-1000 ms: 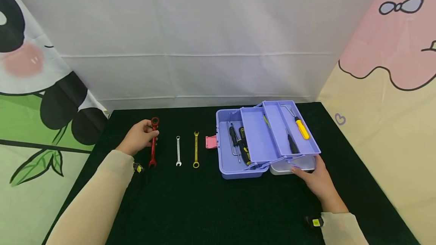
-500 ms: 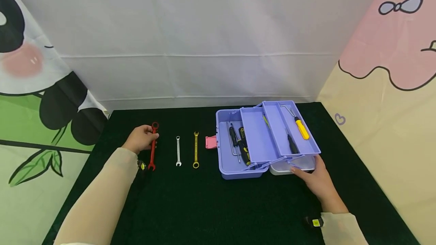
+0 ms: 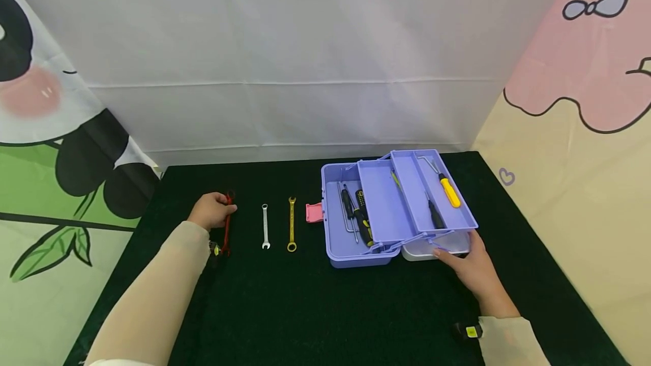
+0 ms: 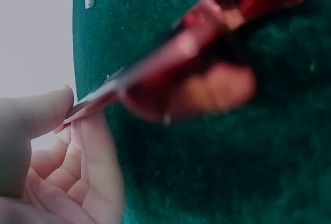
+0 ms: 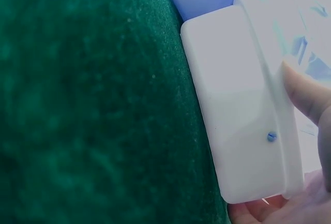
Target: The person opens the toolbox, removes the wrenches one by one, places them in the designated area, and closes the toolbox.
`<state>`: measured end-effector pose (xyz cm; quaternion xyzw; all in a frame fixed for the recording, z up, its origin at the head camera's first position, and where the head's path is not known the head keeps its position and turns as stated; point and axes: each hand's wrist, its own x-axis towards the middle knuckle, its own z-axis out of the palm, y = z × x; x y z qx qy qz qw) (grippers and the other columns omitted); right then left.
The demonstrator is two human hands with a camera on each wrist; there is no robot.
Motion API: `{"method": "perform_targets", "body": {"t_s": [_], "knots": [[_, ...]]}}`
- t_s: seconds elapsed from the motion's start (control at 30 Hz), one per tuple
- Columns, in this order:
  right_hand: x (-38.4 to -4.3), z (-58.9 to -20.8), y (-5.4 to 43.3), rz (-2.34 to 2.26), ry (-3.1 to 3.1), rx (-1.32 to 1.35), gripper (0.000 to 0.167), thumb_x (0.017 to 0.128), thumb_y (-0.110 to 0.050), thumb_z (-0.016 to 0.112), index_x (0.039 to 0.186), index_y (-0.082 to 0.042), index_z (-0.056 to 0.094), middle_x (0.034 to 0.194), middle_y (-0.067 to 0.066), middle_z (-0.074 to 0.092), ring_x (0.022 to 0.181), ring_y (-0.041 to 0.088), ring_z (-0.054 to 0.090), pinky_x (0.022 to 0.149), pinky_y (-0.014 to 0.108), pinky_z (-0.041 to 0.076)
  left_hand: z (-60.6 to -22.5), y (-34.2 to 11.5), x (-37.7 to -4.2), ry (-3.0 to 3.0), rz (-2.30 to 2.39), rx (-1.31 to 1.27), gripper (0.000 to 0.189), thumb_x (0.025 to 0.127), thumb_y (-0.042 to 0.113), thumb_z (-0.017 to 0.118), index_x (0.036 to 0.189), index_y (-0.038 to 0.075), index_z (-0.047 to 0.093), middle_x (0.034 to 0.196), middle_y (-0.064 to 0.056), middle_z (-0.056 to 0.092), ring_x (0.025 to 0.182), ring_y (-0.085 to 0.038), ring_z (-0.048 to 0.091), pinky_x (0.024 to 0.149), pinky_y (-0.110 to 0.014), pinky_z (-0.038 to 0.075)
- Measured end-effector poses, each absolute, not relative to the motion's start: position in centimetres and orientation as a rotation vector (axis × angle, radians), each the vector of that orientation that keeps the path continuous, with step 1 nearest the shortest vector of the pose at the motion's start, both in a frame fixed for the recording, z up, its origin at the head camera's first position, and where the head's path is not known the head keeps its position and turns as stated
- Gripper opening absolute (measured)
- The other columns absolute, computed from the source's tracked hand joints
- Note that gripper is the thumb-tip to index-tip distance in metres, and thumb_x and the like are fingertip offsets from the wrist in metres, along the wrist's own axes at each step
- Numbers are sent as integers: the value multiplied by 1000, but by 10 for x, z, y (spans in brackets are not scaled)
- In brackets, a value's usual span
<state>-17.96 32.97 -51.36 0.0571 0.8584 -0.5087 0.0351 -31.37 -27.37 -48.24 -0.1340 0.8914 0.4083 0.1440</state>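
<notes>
Behind the dark green counter (image 3: 305, 309) I see hanging a white cloth (image 3: 305, 61). On the counter's left side, the left hand (image 3: 211, 212) pinches the red wrench (image 3: 226, 234); I cannot tell if this wrench touches the counter. Next to it lie the silver wrench (image 3: 265, 227) and the yellow wrench (image 3: 292, 225), then the open purple toolbox (image 3: 361, 262), whose white lid (image 3: 419, 251) the right hand (image 3: 473, 269) grips at its edge.
</notes>
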Motion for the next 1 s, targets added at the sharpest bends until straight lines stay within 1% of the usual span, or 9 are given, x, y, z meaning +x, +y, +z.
{"method": "perform_targets", "body": {"t_s": [0.1, 0.23, 0.4, 0.47, 0.67, 1.0], "knots": [[-180, -514, 330, -1562, 2646, 173, 113, 90, -47, 76, 165, -25, -6, 166, 25, 13, 137, 50, 28, 113, 75, 23, -484, -271, -314, 2570, 1150, -395, 40, 102, 24, 63, 130, -4, 53, 126, -26, 56, 103, -32, 64, 81, -38, 61], [-181, -514, 331, -1565, 2654, 167, 113, 90, -47, 76, 165, -24, -5, 166, 24, 13, 137, 50, 28, 113, 75, 22, -488, -268, -315, 2578, 1104, -412, 36, 101, 24, 64, 125, -2, 55, 124, -24, 57, 97, -28, 64, 74, -33, 60], [-181, -514, 330, -1562, 2637, 186, 115, 89, -49, 76, 165, -23, -6, 167, 24, 10, 139, 50, 26, 114, 76, 21, -485, -265, -312, 2618, 994, -466, 29, 100, 24, 65, 115, 1, 57, 110, -19, 62, 85, -24, 64, 67, -31, 57], [-181, -514, 330, -1555, 2640, 189, 115, 89, -50, 76, 165, -23, -6, 167, 24, 11, 139, 50, 27, 114, 76, 21, -483, -263, -311, 2631, 947, -488, 28, 100, 26, 65, 112, 1, 57, 105, -17, 63, 82, -23, 64, 66, -31, 55], [-181, -515, 330, -1556, 2638, 193, 115, 89, -49, 76, 165, -23, -6, 168, 23, 9, 139, 50, 26, 114, 76, 21, -478, -258, -304, 2706, 800, -455, 30, 101, 28, 64, 108, -1, 60, 98, -17, 65, 81, -26, 63, 64, -34, 52], [-181, -514, 331, -1560, 2645, 183, 115, 89, -48, 76, 165, -24, -6, 167, 23, 10, 139, 50, 26, 114, 75, 21, -480, -259, -305, 2702, 760, -449, 31, 102, 29, 63, 110, -1, 60, 96, -17, 64, 80, -27, 61, 65, -35, 50]]}}
